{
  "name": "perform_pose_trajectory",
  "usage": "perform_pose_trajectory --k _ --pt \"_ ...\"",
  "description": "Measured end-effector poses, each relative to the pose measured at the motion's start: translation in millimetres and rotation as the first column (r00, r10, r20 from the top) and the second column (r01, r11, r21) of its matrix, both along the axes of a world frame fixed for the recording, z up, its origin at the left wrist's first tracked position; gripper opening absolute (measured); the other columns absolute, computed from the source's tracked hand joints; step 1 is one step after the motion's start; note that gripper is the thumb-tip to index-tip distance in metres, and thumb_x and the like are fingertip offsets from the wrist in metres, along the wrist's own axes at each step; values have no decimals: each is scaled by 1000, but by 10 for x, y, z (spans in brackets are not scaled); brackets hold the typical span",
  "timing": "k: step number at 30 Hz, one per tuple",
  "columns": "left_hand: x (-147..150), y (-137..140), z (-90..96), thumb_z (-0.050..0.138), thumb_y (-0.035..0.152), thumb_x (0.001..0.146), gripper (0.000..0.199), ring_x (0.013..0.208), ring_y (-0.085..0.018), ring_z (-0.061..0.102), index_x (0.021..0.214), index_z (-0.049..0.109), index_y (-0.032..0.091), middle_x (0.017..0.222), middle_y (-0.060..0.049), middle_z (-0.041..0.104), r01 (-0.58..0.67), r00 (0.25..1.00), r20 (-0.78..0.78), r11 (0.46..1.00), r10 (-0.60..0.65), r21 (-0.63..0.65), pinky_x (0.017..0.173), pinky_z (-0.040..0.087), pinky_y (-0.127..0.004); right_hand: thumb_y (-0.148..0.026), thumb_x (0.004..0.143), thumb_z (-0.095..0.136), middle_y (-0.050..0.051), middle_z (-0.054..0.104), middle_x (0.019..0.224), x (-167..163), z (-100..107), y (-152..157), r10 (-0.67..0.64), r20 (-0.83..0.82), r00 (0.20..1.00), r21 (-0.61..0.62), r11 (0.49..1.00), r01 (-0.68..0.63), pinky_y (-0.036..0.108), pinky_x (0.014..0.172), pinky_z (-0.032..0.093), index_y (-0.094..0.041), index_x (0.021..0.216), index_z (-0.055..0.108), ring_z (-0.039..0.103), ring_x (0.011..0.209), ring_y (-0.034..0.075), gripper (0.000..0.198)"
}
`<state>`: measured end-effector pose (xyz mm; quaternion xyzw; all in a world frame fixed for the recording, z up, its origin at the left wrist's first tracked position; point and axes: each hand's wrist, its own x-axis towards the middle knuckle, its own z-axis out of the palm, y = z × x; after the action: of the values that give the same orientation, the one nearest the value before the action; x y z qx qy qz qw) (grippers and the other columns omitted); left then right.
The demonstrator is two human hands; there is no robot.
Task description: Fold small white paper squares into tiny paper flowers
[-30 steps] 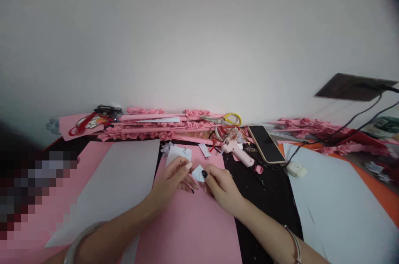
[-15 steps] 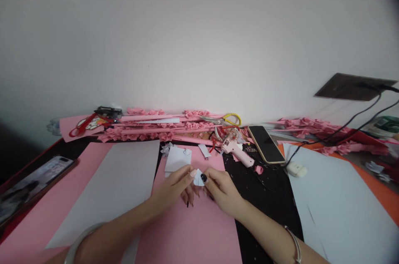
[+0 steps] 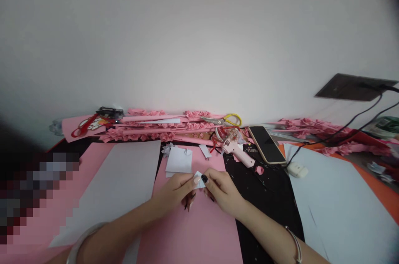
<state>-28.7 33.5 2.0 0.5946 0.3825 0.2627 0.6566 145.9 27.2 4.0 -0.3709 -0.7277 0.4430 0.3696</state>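
Between my two hands is a small piece of white paper (image 3: 198, 181), pinched from both sides above a pink sheet (image 3: 190, 230). My left hand (image 3: 179, 189) is closed, its thumb pressed on the paper's left part. On the right part lies the dark-nailed thumb of my right hand (image 3: 222, 191), also closed. The fingers beneath the paper are partly hidden. Just beyond my left hand rests a stack of white paper squares (image 3: 179, 161), with small folded white pieces (image 3: 167, 149) at its upper left edge.
A pink glue gun (image 3: 238, 151) and a phone (image 3: 266, 144) lie beyond my right hand. Yellow-handled scissors (image 3: 229, 120) rest on pink paper flower stems (image 3: 146, 131) along the wall. White sheets (image 3: 336, 189) spread at right, near an earbud case (image 3: 297, 169) and black cables (image 3: 338, 129).
My left thumb has moved right and down over the white paper, so less of it shows. The left fingers below have curled slightly. My right hand stays nearly in place.
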Motion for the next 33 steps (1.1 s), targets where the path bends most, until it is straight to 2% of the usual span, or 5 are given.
perform_pose_trajectory --k 4,12,26,33 --pt "-4 -2 -19 39 50 85 41 37 -7 40 60 43 18 47 7 42 -4 1000 -31 999 5 32 40 34 -20 -28 93 39 -4 45 53 1 -6 -2 3 -4 1000 -5 1000 -3 18 43 31 -17 69 48 40 41 7 27" --pt "-28 -17 -30 39 48 86 40 38 -7 40 60 42 18 47 7 41 2 998 -56 997 2 77 40 34 -20 -28 92 39 -5 45 52 -5 3 -1 9 -7 1000 -3 1000 -9 17 43 31 -16 69 48 39 41 6 28" --pt "-23 -1 -39 37 50 86 40 38 -7 37 62 39 19 46 7 38 2 998 67 1000 -1 -13 42 34 -21 -34 93 37 -4 44 51 -14 30 -14 0 15 1000 8 1000 0 18 42 31 -17 68 47 39 41 8 31" --pt "-13 1 -32 36 53 85 42 37 -7 35 61 37 19 44 8 37 1 999 45 1000 0 -24 42 33 -21 -31 92 38 -4 45 51 -17 38 -19 1 14 1000 43 999 -2 19 43 32 -18 67 47 39 42 8 30"
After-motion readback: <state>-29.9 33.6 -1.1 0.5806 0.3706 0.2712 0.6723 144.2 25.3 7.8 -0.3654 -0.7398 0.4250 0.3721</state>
